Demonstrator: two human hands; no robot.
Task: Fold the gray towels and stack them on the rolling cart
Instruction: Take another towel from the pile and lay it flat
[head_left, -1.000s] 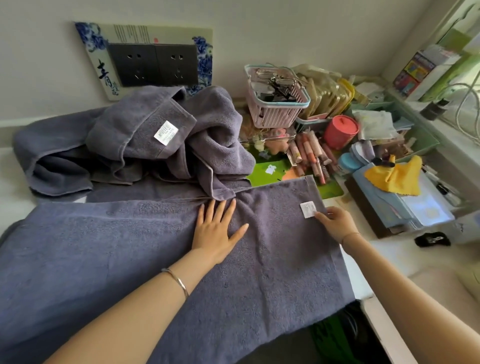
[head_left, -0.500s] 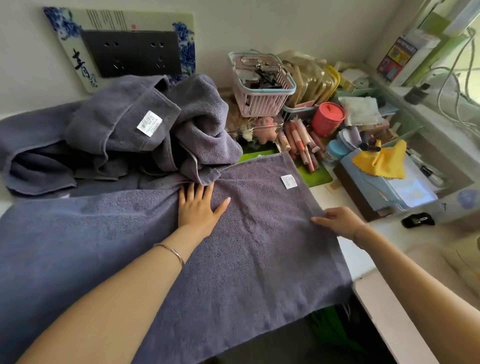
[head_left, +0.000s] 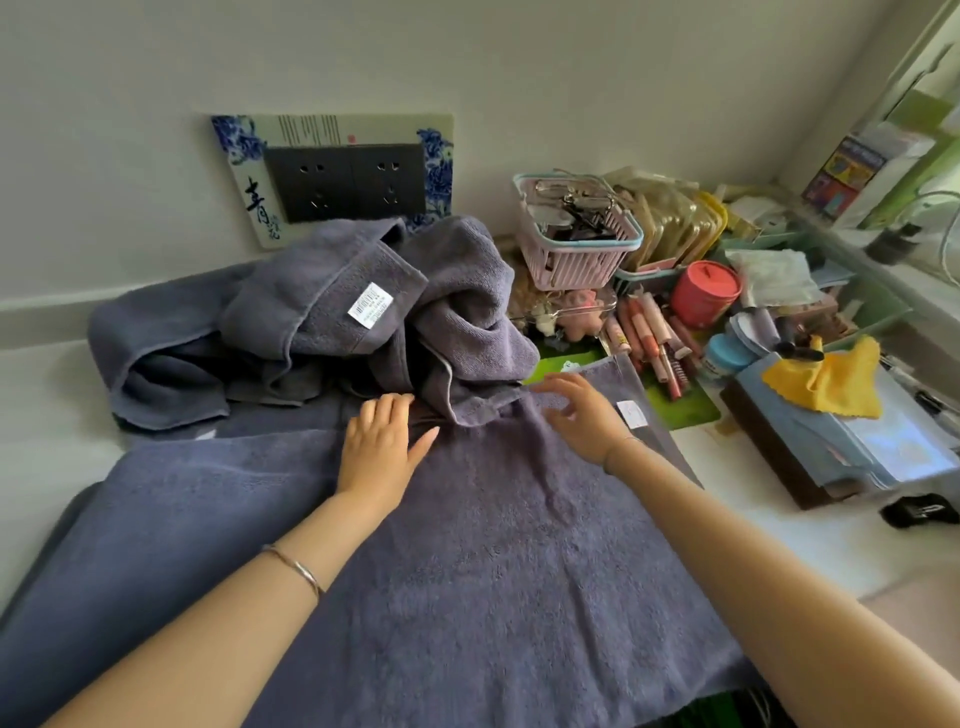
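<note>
Spread towel flat, first fold not yet made; no cart in view.
The tabletop (head_left: 779, 525) carries the spread gray towel (head_left: 493, 561). The unfolded heap (head_left: 322, 332) at 11 o'clock overlaps the towel's far edge. Your left grip (head_left: 382, 447) is released, palm flat at 12 o'clock, likely pinning cloth. Your right grip (head_left: 582, 415) is released, fingers loose, at 1 o'clock beside the white label (head_left: 631, 414), probably smoothing.

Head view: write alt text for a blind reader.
A gray terry towel lies spread flat on a white counter, the left hand pressing flat on it and the right hand at its far edge. Crumpled gray towels are heaped behind it.
</note>
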